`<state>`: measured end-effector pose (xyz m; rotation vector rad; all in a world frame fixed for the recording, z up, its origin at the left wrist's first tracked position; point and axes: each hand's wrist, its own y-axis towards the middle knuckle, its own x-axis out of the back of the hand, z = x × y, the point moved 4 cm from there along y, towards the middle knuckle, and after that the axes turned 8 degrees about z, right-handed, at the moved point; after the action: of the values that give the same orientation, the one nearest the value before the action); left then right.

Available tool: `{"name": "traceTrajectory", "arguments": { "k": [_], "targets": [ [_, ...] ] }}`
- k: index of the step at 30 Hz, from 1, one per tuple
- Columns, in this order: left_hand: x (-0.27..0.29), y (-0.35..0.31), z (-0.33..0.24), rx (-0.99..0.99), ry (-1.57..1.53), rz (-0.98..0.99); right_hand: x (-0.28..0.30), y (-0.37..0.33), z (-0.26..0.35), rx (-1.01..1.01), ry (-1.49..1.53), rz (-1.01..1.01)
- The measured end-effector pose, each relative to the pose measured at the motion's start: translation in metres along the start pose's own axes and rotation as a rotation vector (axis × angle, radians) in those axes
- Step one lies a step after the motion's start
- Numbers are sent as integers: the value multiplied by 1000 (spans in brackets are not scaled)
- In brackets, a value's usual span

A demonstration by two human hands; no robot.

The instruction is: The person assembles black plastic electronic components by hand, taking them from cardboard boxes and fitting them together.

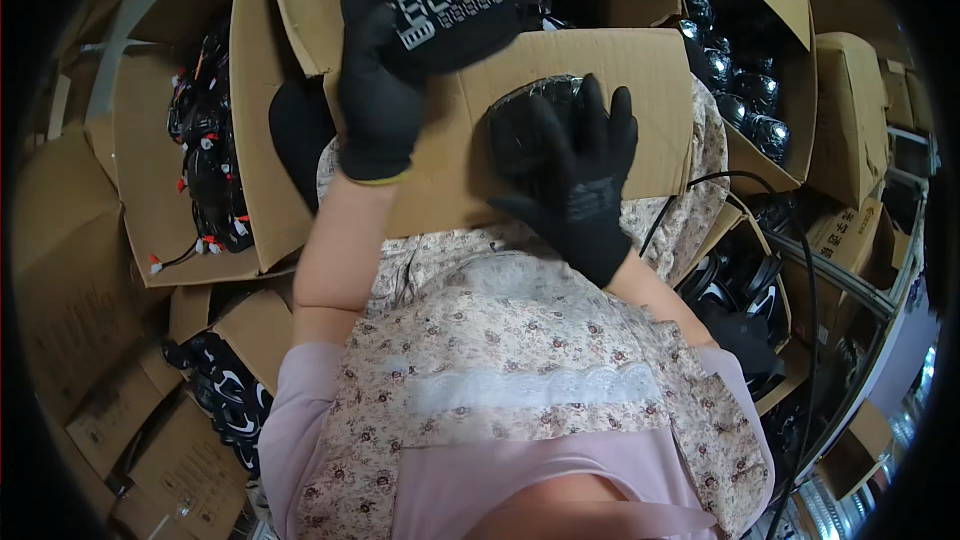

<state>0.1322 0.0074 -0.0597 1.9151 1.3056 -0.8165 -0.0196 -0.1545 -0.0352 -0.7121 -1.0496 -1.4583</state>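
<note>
My left hand point(382, 105), in a black glove, grips a rounded black digital instrument display point(460, 25) with pale digits and bars on its face. It holds the display up over the open carton at the top of the view. On the cardboard flap point(445, 155) across my lap lies a dark rounded piece point(515, 105) with a shiny, film-like edge. My right hand point(585, 175), also black-gloved, rests over that piece with its fingers spread, covering much of it.
At the left a carton point(145, 165) holds black parts with red and white connectors point(210, 160). A carton at the upper right holds shiny black wrapped units point(755, 90). A black cable point(812, 340) hangs beside a metal rack point(850, 280) at the right. More black parts point(215, 390) lie lower left.
</note>
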Motion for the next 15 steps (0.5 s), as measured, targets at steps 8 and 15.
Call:
{"name": "traceTrajectory", "arguments": {
  "k": [8, 15],
  "targets": [
    [-21, -31, 37, -247, 171, -132, -3, 2, -20, 52, 292, -120],
    [-42, -27, 54, -399, 625, -164, -7, -5, -23, 31, 506, -101]
  ]
}}
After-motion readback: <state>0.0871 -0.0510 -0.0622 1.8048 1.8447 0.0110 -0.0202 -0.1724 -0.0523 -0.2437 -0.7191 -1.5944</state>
